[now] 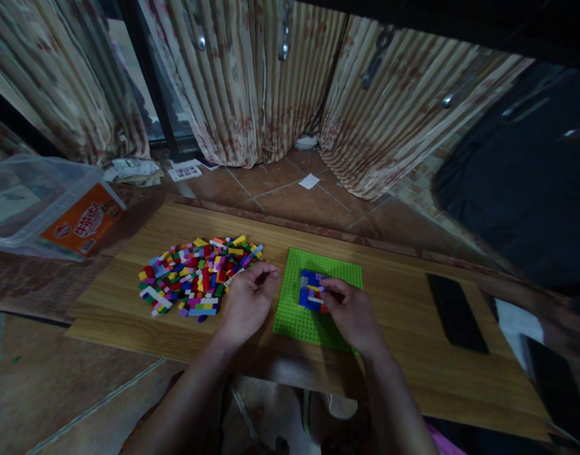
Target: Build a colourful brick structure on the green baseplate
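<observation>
A green studded baseplate (290, 322) lies on the wooden table. Fixed or resting on it is a flat blue build (305, 297) with yellow, white, orange and purple bricks on top. My right hand (351, 313) reaches over the plate's right part, thumb and fingers pinched on a small purple toy brick (321, 289) at the build's edge. Between the plate and a heap of mixed toy bricks (205, 278) is my left hand (251, 300). Its fingers are curled together; whatever they hold, if anything, is hidden.
A black phone (455, 313) lies on the table (394, 303) to the right, and another dark slab (558, 385) is by the far right edge. At left stands a clear plastic box (48, 208) with an orange label. Striped curtains (261, 82) hang behind the table.
</observation>
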`<state>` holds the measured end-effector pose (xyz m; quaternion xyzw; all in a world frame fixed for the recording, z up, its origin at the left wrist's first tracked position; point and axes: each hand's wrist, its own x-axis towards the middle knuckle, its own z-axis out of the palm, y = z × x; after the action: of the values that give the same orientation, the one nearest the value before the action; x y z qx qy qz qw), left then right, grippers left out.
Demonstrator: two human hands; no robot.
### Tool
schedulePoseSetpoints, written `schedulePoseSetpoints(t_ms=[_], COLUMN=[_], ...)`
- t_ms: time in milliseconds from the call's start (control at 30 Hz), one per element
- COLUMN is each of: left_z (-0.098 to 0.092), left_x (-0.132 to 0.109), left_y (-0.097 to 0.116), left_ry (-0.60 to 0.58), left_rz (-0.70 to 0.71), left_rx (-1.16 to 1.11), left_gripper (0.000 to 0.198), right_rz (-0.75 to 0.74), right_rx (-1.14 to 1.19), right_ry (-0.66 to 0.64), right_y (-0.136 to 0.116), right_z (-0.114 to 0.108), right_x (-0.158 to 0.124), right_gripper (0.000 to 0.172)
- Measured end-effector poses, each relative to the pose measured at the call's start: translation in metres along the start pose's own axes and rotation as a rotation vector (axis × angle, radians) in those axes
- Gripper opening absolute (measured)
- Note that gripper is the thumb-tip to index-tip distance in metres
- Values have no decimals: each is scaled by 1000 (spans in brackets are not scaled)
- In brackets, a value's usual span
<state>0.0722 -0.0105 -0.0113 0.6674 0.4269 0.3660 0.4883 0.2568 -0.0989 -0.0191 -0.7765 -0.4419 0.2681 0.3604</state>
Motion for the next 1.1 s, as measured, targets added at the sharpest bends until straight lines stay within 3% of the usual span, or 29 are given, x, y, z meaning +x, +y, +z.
schedulePoseSetpoints(t_ms=[467, 900, 1100], left_z=[-1, -1, 1], left_x=[-2, -4, -4], left_y=[3, 9, 10], left_ry=[-19, -43, -71], left_rz=[43, 29, 13], left_rx=[47, 108, 146], left_gripper=[17, 18, 19], right_rz=[0, -224, -251], right_rx=[-180, -368, -396], right_ry=[-37, -36, -28], right_y=[-5, -1, -2], right_z=[2, 7, 7], right_x=[-2, -2, -2], right_gripper=[16, 16, 15])
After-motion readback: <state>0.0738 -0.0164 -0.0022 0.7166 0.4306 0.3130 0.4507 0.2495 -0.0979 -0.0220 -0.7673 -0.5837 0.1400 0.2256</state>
